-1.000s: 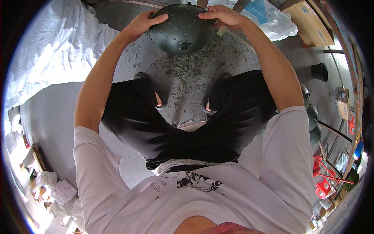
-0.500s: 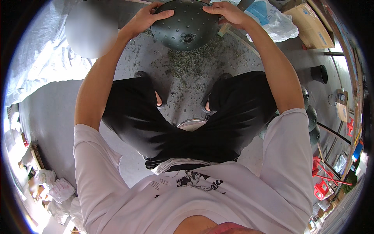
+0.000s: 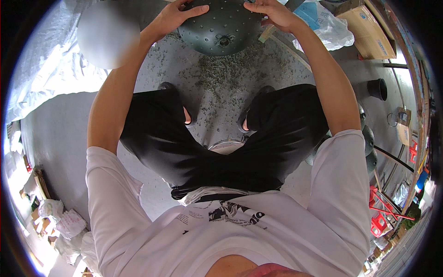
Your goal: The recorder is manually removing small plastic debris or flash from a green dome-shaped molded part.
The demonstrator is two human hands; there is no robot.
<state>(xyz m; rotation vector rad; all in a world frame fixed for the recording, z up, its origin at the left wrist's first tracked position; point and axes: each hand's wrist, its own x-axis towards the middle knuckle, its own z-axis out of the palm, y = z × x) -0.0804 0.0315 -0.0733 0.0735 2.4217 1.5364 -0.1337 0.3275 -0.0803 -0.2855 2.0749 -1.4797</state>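
At the top middle, a dark green ball-like piece (image 3: 214, 28), round and covered in small studs, is held between my two hands. A ring-shaped dark spot shows on its near face. My left hand (image 3: 175, 17) clasps its left side, with the thumb lying over the top. On the opposite side, my right hand (image 3: 273, 15) grips the upper right edge, thumb on the surface. Part of the fingers and the far side of the piece are out of view.
Small greenish scraps (image 3: 230, 76) litter the grey floor between my feet. A wooden strip (image 3: 290, 51) and clear plastic bags (image 3: 330, 27) lie right of the piece, near a cardboard box (image 3: 367, 30). A black bucket (image 3: 378, 88) and more green round pieces (image 3: 368, 138) are farther right.
The studded piece has shifted slightly upward in the view, away from me, with both hands still on it.
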